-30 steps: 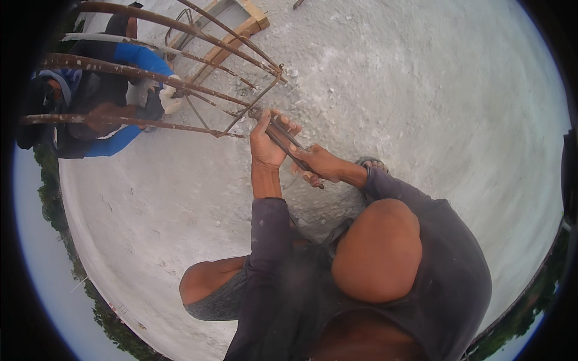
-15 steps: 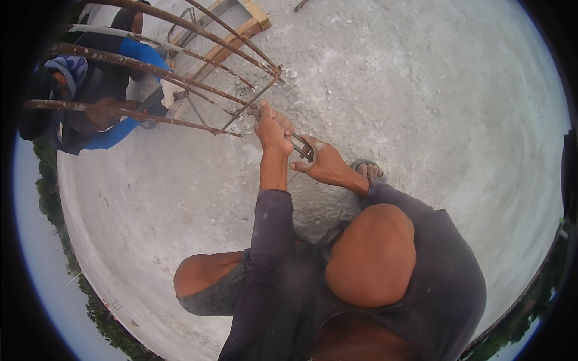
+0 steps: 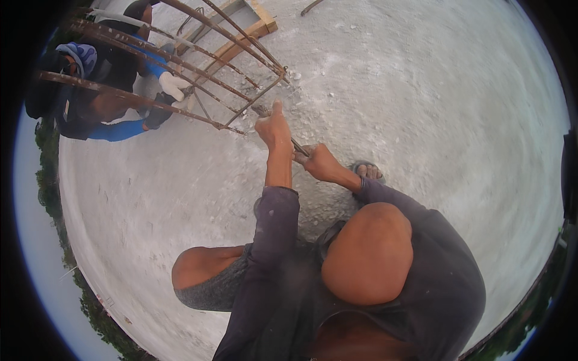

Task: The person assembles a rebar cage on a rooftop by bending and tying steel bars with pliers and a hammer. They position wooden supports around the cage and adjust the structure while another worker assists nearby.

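My left hand [image 3: 274, 128] is closed around the front part of a dark metal plier-like tool [image 3: 298, 146], with its thumb pointing away from me. My right hand [image 3: 321, 163] grips the rear end of the tool's handles. The tool's far tip lies beside the square steel stirrup [image 3: 260, 99] at the end of a cage of rusty rebars [image 3: 208, 91]. My left fingers hide most of the tool's head, so I cannot make out what it bites on.
A co-worker [image 3: 111, 72] with blue sleeves crouches behind the cage at the upper left, a white-gloved hand [image 3: 173, 86] near the bars. Beyond the cage lies a wooden frame [image 3: 260, 25]. A short bent bar [image 3: 311, 7] lies on the rough concrete floor [image 3: 433, 102].
My right hand has closed round the handles, which stood apart in its looser hold before. The co-worker's gloved hands have shifted along the cage. The view has moved slightly.
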Tool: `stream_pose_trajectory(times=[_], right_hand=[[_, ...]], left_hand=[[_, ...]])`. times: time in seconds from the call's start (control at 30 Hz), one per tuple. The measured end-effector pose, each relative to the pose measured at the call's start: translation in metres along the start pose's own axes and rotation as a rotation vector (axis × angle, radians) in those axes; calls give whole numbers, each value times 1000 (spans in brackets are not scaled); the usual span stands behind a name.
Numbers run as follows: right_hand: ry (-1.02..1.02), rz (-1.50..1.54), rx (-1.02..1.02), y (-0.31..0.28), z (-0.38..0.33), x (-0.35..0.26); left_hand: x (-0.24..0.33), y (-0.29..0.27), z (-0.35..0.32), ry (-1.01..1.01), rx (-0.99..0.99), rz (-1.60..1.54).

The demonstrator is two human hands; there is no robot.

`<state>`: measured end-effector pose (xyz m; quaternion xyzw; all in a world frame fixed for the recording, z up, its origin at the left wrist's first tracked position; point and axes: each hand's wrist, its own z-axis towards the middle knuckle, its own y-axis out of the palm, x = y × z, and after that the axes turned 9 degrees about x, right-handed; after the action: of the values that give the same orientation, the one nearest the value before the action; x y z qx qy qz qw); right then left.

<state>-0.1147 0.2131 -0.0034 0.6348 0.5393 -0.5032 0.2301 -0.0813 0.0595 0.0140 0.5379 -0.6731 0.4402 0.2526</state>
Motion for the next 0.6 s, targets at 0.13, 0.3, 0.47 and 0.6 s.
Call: stream_pose_trajectory(times=[0.13, 0.3, 0.47, 0.6], right_hand=[[301, 767, -398, 6, 5, 13], [450, 1388, -817, 10, 13, 29], [132, 490, -293, -10, -7, 0], [3, -221, 134, -9, -26, -31]], left_hand=[[9, -29, -9, -108, -245, -168], [18, -34, -10, -369, -504, -613], [14, -25, -8, -311, -451, -530], [10, -11, -9, -274, -264, -450]])
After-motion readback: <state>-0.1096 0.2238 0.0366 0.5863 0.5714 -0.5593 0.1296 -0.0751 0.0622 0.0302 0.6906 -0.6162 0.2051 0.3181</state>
